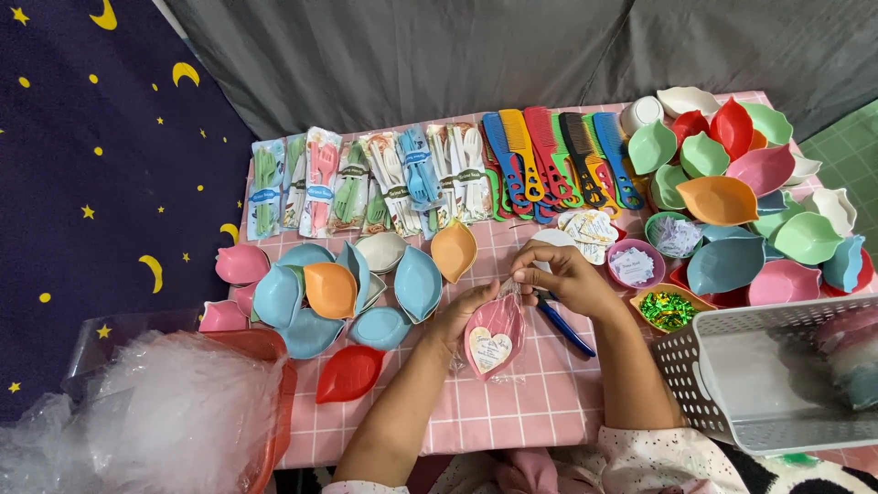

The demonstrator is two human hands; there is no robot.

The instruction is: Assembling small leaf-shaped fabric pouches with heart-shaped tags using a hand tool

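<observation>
A pink leaf-shaped dish [495,337] in a clear plastic bag, with a heart-shaped card on it, is held between both hands above the pink checked table [512,402]. My left hand [460,316] grips the bag's left edge. My right hand [562,273] pinches the bag's top end. A blue tool [565,329] lies on the table just under my right hand.
Leaf-shaped dishes in several colours are piled left [329,293] and right [732,201]. Packed cutlery sets [366,183] and combs [558,160] line the back. Small bowls hold cards [635,265] and green ties [666,309]. A white basket [777,375] stands right, a red tub of plastic bags [183,412] left.
</observation>
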